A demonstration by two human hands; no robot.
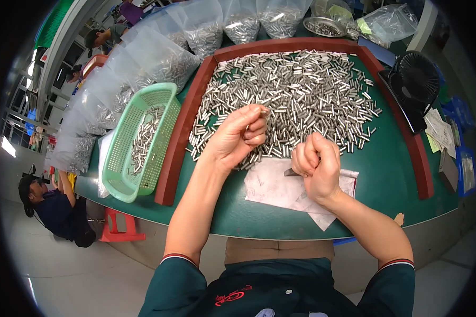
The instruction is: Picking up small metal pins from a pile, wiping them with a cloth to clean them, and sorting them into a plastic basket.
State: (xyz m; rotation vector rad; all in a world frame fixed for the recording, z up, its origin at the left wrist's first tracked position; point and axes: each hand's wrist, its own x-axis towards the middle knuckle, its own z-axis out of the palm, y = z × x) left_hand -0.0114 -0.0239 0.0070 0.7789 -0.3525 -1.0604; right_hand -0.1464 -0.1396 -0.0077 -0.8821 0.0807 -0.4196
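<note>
A broad heap of small, shiny metal pins (301, 90) is spread over the green tabletop. At the heap's near side, my left hand (235, 136) is closed, thumb against curled fingers; a tiny piece may show at the fingertips, but it blends with the pins behind. My right hand (320, 168) makes a fist above a smudged white cloth (269, 182). From under its fingers pokes a short dark grey piece (290, 172), too little of it showing to name. The two hands are apart.
Dark red wooden rails (189, 127) border the heap. A green mesh basket (166, 105) with loose pins stands left of them. Clear bags (201, 34) full of pins line the back and left. A black fan (415, 79) stands right. Another person (58, 211) works far left by a red stool (122, 226).
</note>
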